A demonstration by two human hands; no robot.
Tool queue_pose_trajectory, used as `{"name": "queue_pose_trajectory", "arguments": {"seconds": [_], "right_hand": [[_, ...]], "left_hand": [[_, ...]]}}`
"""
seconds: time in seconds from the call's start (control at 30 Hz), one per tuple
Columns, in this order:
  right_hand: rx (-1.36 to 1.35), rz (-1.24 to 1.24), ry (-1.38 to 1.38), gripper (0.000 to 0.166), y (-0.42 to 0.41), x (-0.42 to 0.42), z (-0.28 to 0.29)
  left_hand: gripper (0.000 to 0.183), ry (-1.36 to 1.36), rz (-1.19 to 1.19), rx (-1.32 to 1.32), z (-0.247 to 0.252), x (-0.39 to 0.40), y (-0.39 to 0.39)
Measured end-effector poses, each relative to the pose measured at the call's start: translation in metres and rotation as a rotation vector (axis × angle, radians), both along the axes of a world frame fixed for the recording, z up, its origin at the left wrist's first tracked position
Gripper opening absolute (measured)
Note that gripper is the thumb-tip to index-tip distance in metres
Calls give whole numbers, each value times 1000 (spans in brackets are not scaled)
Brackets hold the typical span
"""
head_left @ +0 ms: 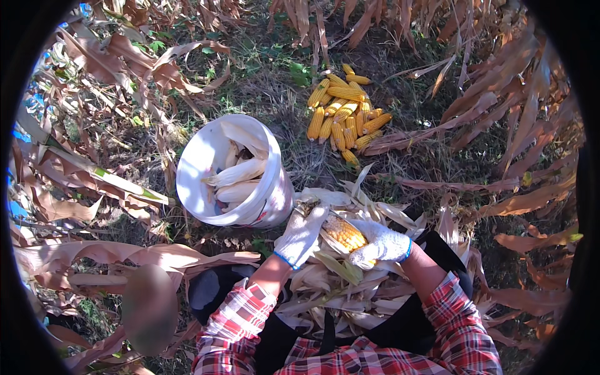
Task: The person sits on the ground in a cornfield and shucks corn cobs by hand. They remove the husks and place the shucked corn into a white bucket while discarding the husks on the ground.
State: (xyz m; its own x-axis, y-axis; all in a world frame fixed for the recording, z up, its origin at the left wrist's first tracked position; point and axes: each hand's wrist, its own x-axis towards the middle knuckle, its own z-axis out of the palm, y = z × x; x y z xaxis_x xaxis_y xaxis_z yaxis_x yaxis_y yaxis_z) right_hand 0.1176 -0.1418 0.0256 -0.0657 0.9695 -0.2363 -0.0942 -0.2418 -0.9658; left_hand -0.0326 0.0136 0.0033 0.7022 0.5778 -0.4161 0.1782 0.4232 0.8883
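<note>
Between my two gloved hands is a partly husked ear of corn (344, 233), its yellow kernels bare and some pale husk still around its upper left end. My left hand (301, 234), in a white knit glove, grips the ear's husk-covered end. On the other side, my right hand (382, 243), gloved alike, closes around the lower right end of the cob. Loose pale husks (337, 300) lie heaped under both hands and between my legs. Just left of my left hand, a white plastic bucket (276, 201) leans toward the left, holding several unhusked ears (239, 173).
A pile of bare yellow corn cobs (347, 105) lies on the grassy ground (276, 98) beyond the bucket. Dry corn stalks and leaves (506, 108) crowd the right side. More dry leaves (136, 253) and a thick stalk (112, 178) stretch in from the left.
</note>
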Motion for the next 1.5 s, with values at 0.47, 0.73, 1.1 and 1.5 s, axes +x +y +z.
{"name": "queue_pose_trajectory", "arguments": {"seconds": [0.47,0.73,1.1,1.5], "right_hand": [[134,-394,-522,53,23,-22,23],[33,-711,50,29,7,8,29],[268,-1107,345,30,-59,84,26],[302,-973,-682,43,-49,45,41]], "left_hand": [[26,-126,130,-355,29,7,-11],[17,-90,273,-447,27,0,-6],[26,46,297,-216,-11,-10,10],[46,903,-1004,1223,-47,-45,-17]]}}
